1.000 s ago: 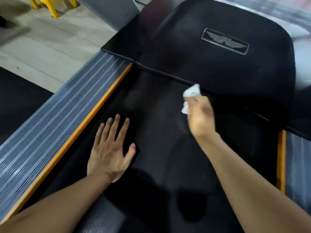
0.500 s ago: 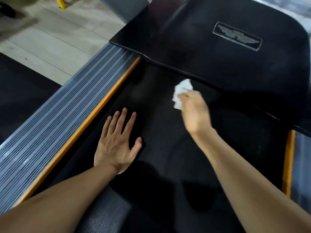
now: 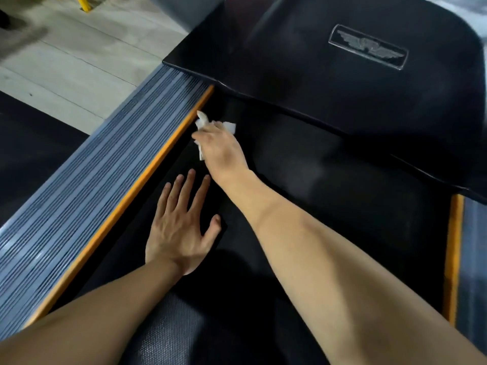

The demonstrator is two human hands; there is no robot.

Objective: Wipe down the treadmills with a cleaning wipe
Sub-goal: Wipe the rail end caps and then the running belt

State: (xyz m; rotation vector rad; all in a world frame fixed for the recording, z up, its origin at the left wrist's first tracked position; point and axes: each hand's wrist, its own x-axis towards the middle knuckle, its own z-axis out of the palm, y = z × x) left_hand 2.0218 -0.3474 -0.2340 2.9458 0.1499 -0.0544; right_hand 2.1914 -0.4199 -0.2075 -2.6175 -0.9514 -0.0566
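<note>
A black treadmill belt (image 3: 329, 185) fills the middle of the view. My right hand (image 3: 220, 147) grips a crumpled white wipe (image 3: 202, 123) and holds it down on the belt's far left corner, right beside the orange strip (image 3: 147, 177). My left hand (image 3: 181, 225) lies flat on the belt with its fingers spread, just below the right wrist. Most of the wipe is hidden under my right fingers.
A grey ribbed side rail (image 3: 87, 196) runs along the left of the belt. The black motor cover (image 3: 342, 83) with a winged badge (image 3: 367, 50) rises beyond the belt. A second orange strip (image 3: 453, 259) edges the right side. Pale floor (image 3: 68, 61) lies at upper left.
My right hand has swept the wipe leftward across the front of the belt, from its middle to the orange strip. My left hand has stayed flat in place.
</note>
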